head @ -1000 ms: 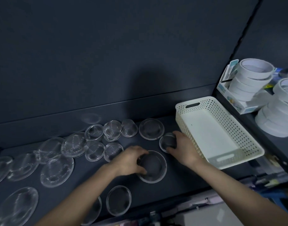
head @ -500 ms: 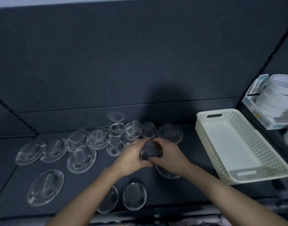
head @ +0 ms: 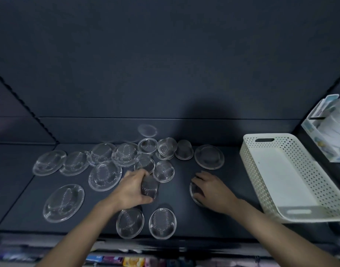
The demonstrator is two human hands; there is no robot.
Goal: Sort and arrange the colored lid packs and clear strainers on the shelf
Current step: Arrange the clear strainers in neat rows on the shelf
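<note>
My left hand point(head: 133, 189) has its grip wrapped round a small mesh strainer point(head: 149, 187), thumb below and fingers over the top. The cup is tipped on its side near the middle of the shelf point(head: 184, 212); I cannot tell whether its lower edge touches the surface. My right hand point(head: 213, 190), at 3 o'clock from the left, lies over a flat clear strainer point(head: 193, 193). Only the 9 o'clock arc of its rim shows past the bent fingers and the palm hides the rest, so I cannot tell whether that grip pinches the rim or only presses on it.

The other clear strainers point(head: 105, 175) spread from 9 to 12 o'clock of the left hand. Several overlap so their edges run together, and in this dim light I cannot count them. A large one point(head: 63, 202) lies alone at 8 o'clock, two ovals point(head: 162, 222) sit side by side at 6 o'clock by the shelf's front lip, and a round one point(head: 209, 156) lies at 12 o'clock from the right hand. A faint disc point(head: 147, 130) on the back panel may be a reflection. At 3 o'clock stands a white basket point(head: 250, 151), its near corner cut off by the frame; the tape rolls point(head: 334, 122) at 2 o'clock are cropped too. Coloured packets point(head: 133, 261) along the bottom edge are too blurred to read.
</note>
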